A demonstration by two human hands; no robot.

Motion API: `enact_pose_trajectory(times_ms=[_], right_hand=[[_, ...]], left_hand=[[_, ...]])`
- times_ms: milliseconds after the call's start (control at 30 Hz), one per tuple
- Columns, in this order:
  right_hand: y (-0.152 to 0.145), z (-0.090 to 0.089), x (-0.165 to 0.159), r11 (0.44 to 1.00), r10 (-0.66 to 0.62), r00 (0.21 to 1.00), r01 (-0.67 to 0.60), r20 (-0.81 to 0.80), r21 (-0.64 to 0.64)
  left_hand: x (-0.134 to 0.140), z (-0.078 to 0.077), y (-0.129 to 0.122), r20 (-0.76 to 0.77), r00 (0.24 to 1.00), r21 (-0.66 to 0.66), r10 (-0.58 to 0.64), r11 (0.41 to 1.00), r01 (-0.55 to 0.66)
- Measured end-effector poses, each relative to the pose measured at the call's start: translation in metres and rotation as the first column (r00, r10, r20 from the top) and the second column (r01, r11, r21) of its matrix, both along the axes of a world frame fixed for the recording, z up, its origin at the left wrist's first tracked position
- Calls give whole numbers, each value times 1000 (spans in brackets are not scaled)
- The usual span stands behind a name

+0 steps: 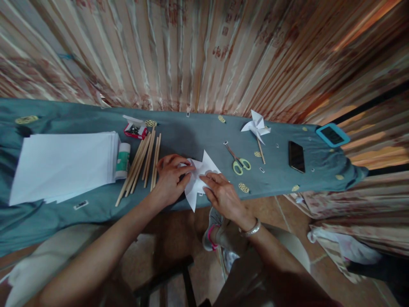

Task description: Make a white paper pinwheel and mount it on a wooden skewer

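A white paper pinwheel (194,195), with pointed blades spread out, lies at the front edge of the cloth-covered table. My left hand (172,177) holds its left side, thumb and bent fingers closed on the paper. On the right side, my right hand (223,196) grips the folded paper near the middle with its thumb and fingers. The fingers partly hide the pinwheel's centre. Just left of my left hand lie several wooden sticks (140,160). Scissors (238,164) with green handles rest to the right of my right hand.
A finished-looking pinwheel on a stick (260,147) lies at the back right, near a phone (296,156) and a blue-framed device (332,134). Leftward are a paper stack (64,164), a glue stick (123,161) and a small red box (135,129). A curtain (191,55) hangs behind the table.
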State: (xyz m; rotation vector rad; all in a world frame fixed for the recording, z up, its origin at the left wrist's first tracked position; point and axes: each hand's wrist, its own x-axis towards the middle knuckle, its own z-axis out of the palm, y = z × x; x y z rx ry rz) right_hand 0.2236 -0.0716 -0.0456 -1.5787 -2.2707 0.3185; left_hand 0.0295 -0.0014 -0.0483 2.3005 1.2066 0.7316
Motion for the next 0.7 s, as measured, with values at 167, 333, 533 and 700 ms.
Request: enact_pose_trajectory(times_ms=[167, 333, 533, 700], right_hand=[[2, 9, -8, 999, 20, 989, -15, 146, -35], [3, 8, -17, 1000, 16, 966, -17, 258, 2], [10, 7, -19, 999, 46, 972, -50, 229, 13], [14, 8, -8, 998, 58, 998, -58, 20, -3]], left_hand=[[-11, 5, 2, 16, 999, 21, 31, 999, -31], [-22, 8, -1, 28, 999, 72, 46, 996, -48], [-27, 1, -19, -35, 996, -14, 81, 997, -81], [-20, -9, -33, -71, 997, -83, 19, 996, -25]])
